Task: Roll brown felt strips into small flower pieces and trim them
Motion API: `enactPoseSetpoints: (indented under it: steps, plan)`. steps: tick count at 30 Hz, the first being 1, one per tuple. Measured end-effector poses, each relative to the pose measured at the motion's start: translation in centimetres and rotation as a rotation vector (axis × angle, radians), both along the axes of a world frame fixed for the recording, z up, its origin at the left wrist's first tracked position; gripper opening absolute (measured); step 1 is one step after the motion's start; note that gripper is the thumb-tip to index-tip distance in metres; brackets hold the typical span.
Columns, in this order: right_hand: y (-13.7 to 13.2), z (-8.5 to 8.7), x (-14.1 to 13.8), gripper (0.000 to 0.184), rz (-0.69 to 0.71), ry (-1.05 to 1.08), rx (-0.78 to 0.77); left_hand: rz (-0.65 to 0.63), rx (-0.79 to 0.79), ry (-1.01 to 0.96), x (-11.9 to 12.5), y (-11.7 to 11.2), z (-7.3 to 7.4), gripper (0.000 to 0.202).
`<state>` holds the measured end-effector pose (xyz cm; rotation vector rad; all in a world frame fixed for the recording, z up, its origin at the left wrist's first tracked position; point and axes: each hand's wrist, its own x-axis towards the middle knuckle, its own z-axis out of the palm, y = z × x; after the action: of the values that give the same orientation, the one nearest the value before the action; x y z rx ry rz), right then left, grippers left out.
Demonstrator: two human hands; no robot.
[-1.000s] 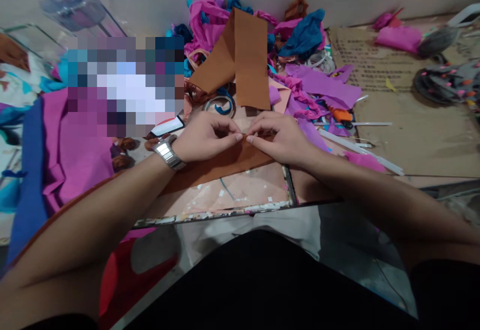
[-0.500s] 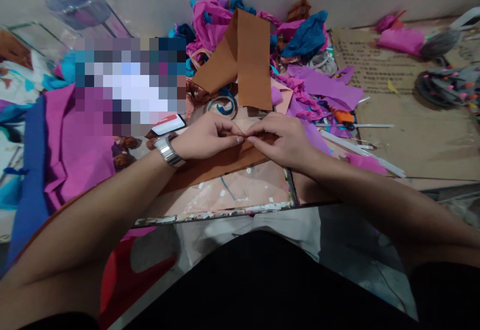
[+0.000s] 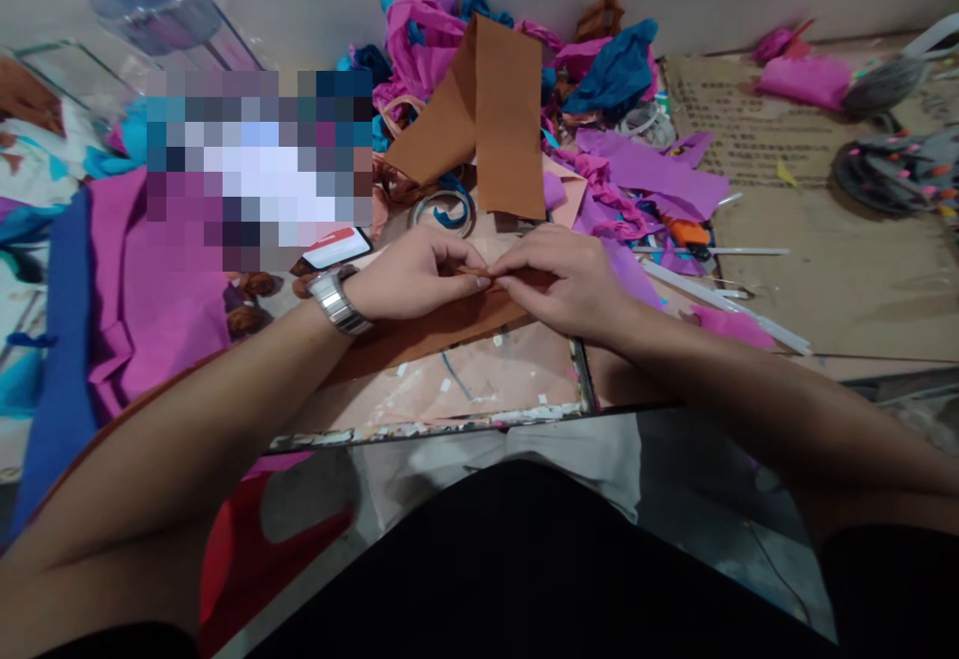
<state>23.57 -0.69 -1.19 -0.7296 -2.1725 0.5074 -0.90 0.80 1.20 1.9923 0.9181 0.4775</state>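
Observation:
A brown paper strip (image 3: pixel 442 325) lies across the pink work board (image 3: pixel 479 384) in front of me. My left hand (image 3: pixel 409 275), with a metal watch (image 3: pixel 335 302) on its wrist, pinches the strip's upper edge. My right hand (image 3: pixel 569 275) pinches the same edge right beside it, fingertips of both hands almost touching. The fingers are curled and pressed on the paper, rolling or folding its edge. A larger folded brown sheet (image 3: pixel 486 125) stands just beyond the hands.
Crumpled pink, purple and blue paper (image 3: pixel 614 70) is heaped at the back. A tape ring (image 3: pixel 442 208) and a phone (image 3: pixel 341 248) lie near my left hand. White sticks (image 3: pixel 719 295) and cardboard (image 3: pixel 824 240) lie right; pink and blue sheets (image 3: pixel 142 300) lie left.
Both hands stay pinched on the strip's edge; the fingertips have drawn a little closer together and the edge looks more rolled. The view shifted slightly.

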Motion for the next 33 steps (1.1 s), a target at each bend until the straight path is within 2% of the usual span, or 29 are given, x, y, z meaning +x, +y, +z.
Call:
enactPoseSetpoints:
  steps: [8,22,33]
  plan:
    - [-0.06,0.08,-0.10,0.014,-0.019,-0.002,-0.016,0.035,-0.043,-0.037,0.28,-0.16,0.51,0.030]
    - [-0.13,0.18,-0.02,0.011,-0.064,0.005,-0.038,0.089,0.003,-0.068,0.59,-0.38,0.41,0.028]
    - [-0.04,0.02,-0.19,0.008,-0.086,0.014,0.044,0.127,0.030,-0.073,0.68,-0.61,-0.19,0.028]
